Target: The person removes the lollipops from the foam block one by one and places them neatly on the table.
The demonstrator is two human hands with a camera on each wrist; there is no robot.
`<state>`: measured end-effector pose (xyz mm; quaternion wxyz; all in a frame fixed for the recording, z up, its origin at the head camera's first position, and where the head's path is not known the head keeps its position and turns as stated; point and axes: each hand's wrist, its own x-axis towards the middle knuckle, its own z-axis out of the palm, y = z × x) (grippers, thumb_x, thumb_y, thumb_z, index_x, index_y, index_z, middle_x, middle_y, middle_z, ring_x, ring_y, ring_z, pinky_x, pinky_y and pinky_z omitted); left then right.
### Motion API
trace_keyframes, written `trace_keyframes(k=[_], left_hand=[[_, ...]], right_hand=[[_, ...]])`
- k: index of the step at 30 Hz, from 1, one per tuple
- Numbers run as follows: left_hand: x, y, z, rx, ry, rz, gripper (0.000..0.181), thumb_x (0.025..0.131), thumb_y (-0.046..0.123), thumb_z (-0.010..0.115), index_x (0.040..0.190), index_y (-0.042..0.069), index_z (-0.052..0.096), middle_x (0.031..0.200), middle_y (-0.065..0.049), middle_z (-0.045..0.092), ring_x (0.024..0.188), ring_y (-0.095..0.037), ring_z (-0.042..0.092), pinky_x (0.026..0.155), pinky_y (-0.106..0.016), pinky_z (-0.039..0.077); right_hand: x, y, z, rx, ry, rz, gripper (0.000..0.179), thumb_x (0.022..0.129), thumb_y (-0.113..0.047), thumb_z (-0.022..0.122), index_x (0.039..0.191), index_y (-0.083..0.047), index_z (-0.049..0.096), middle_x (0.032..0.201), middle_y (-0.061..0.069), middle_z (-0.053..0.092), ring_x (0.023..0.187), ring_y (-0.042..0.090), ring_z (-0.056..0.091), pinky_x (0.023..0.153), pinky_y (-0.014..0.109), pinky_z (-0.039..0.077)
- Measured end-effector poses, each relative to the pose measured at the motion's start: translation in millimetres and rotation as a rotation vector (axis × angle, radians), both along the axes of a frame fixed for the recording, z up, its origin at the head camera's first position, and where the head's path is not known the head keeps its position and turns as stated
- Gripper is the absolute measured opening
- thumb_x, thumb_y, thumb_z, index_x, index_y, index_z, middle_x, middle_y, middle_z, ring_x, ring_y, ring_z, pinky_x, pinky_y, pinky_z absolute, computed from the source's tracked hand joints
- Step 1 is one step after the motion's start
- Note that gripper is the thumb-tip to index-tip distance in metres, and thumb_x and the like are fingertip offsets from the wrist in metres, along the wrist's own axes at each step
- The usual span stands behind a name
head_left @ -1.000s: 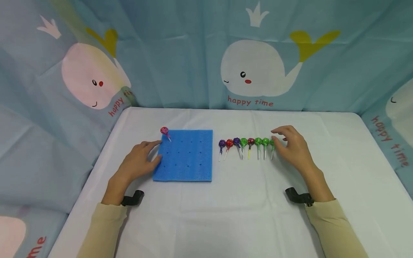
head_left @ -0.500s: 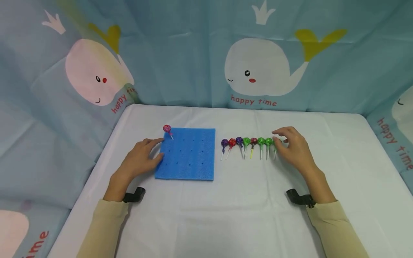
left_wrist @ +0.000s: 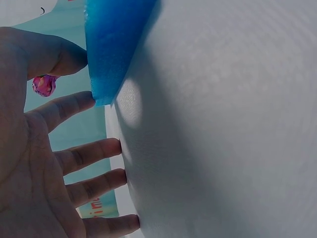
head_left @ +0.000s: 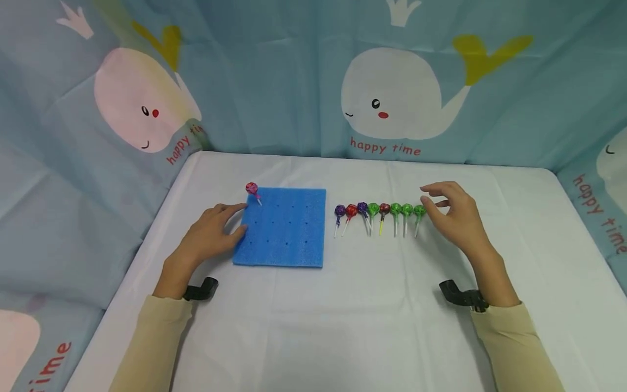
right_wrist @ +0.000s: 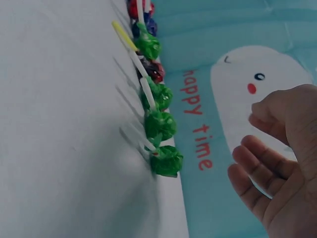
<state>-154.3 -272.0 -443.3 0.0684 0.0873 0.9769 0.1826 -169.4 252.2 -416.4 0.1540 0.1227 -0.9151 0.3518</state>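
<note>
My left hand [head_left: 208, 231] touches the left edge of a blue foam board [head_left: 284, 253] with thumb and index finger; in the left wrist view its fingers [left_wrist: 89, 153] are spread and fairly straight. Rows of small holes mark the board. A pink-red lollipop [head_left: 252, 188] stands in the board's far left corner, stick down. To the right of the board lies a row of several wrapped lollipops, among them a purple one [head_left: 340, 210], a red one [head_left: 351, 210] and a green one [head_left: 419, 210] at the right end. Beside that end my right hand [head_left: 455, 218] hovers, fingers loosely bent, holding nothing.
A white cloth covers the table [head_left: 333, 326]. Behind and to the left hangs a blue curtain [head_left: 274, 81] printed with whales. A black wrist mount [head_left: 202, 289] sits on the left wrist, another mount [head_left: 462, 296] on the right.
My right hand has drawn slightly right, away from the last green lollipop, which now shows fully. The left hand stays at the board. The head view has shifted a little.
</note>
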Motion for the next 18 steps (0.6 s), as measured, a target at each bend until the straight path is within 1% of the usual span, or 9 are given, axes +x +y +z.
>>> trace_keyframes(k=[3,7,8,10,12,14,16,18], left_hand=[[-2.0,0.6,-0.4,0.000,-0.002,-0.002,0.062,0.104,0.038,0.059,0.161,0.017,0.045,0.158,-0.028,0.047,0.145,-0.052,0.044,0.112,-0.078,0.042],[-0.5,-2.0,-1.6,0.002,-0.002,0.001,0.062,0.104,0.036,0.059,0.160,0.015,0.045,0.158,-0.029,0.048,0.144,-0.053,0.044,0.112,-0.078,0.042],[-0.4,-1.9,-2.2,0.003,-0.001,-0.003,0.062,0.104,0.037,0.059,0.160,0.015,0.045,0.157,-0.029,0.048,0.144,-0.053,0.045,0.111,-0.078,0.042],[-0.5,-0.9,-3.3,0.006,-0.001,-0.010,0.062,0.104,0.037,0.059,0.160,0.015,0.045,0.157,-0.030,0.048,0.143,-0.053,0.045,0.111,-0.077,0.043],[-0.6,0.4,-3.6,0.004,0.000,-0.011,0.062,0.104,0.038,0.059,0.160,0.015,0.046,0.157,-0.030,0.048,0.143,-0.053,0.046,0.110,-0.077,0.044],[-0.6,1.1,-3.1,0.002,0.004,-0.008,0.062,0.104,0.038,0.060,0.160,0.015,0.046,0.157,-0.030,0.048,0.143,-0.053,0.046,0.109,-0.078,0.044],[-0.5,1.7,-1.7,-0.001,0.007,-0.002,0.062,0.103,0.037,0.060,0.160,0.015,0.046,0.157,-0.029,0.048,0.143,-0.053,0.045,0.109,-0.078,0.044],[-0.8,2.0,-0.2,-0.001,0.006,-0.001,0.062,0.103,0.037,0.060,0.160,0.015,0.046,0.157,-0.029,0.048,0.144,-0.054,0.044,0.109,-0.078,0.044]], right_hand=[[-3.2,-7,2.7,-0.005,0.002,0.028,0.028,0.102,-0.011,0.067,0.129,-0.004,0.071,0.130,0.017,0.068,0.120,0.034,0.067,0.088,0.000,0.040],[-11.1,-23,4.2,-0.034,0.005,0.089,0.028,0.104,-0.012,0.065,0.130,-0.004,0.070,0.130,0.016,0.067,0.121,0.035,0.067,0.089,0.003,0.044],[-12.6,-27,4.0,-0.035,0.006,0.102,0.028,0.104,-0.012,0.065,0.130,-0.005,0.070,0.130,0.016,0.068,0.120,0.034,0.067,0.090,0.006,0.047],[-14.9,-35,3.6,-0.031,0.012,0.133,0.027,0.104,-0.011,0.066,0.130,-0.005,0.070,0.130,0.015,0.068,0.120,0.033,0.068,0.093,0.017,0.055],[-16.9,-45,3.2,-0.033,0.015,0.170,0.027,0.103,-0.011,0.067,0.130,-0.005,0.070,0.130,0.014,0.068,0.120,0.031,0.068,0.094,0.032,0.061],[-18.9,-56,3.3,-0.038,0.012,0.206,0.028,0.103,-0.011,0.067,0.130,-0.005,0.070,0.130,0.014,0.068,0.120,0.031,0.067,0.094,0.046,0.062],[-21.8,-69,3.2,-0.043,-0.001,0.236,0.028,0.103,-0.013,0.067,0.130,-0.006,0.070,0.131,0.014,0.068,0.121,0.030,0.067,0.095,0.052,0.062],[-24.4,-82,3.8,-0.043,-0.023,0.258,0.029,0.103,-0.014,0.068,0.131,-0.007,0.070,0.131,0.013,0.067,0.121,0.030,0.066,0.096,0.052,0.062]])
